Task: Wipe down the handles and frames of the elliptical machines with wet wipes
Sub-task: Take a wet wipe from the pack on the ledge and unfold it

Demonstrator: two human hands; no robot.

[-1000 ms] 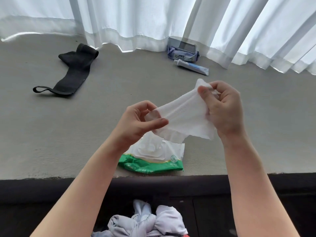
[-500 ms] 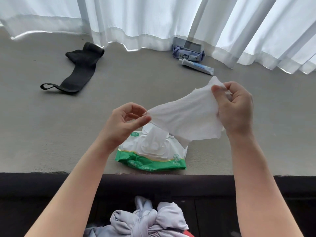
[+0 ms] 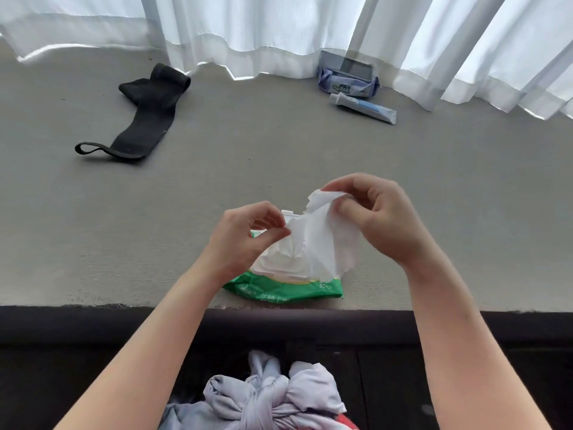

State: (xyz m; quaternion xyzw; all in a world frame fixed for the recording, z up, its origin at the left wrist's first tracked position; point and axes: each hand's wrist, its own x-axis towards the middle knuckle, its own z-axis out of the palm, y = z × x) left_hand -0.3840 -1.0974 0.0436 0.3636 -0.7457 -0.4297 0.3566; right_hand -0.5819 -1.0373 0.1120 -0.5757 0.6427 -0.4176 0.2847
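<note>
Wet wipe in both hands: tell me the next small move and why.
Probably draw the hands apart to spread the wet wipe flat. The left hand pinches one edge and the right hand pinches the other, yet the sheet hangs bunched and creased between them, just above the green wipes pack. No elliptical machine is in view, so readying the wipe seems the sensible step first.

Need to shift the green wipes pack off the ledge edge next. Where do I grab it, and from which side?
Probably the green front edge of the wipes pack, from the near side and above. It lies flat on the ledge with that edge showing; the top is covered by the wet wipe, which left hand and right hand pinch.
</note>
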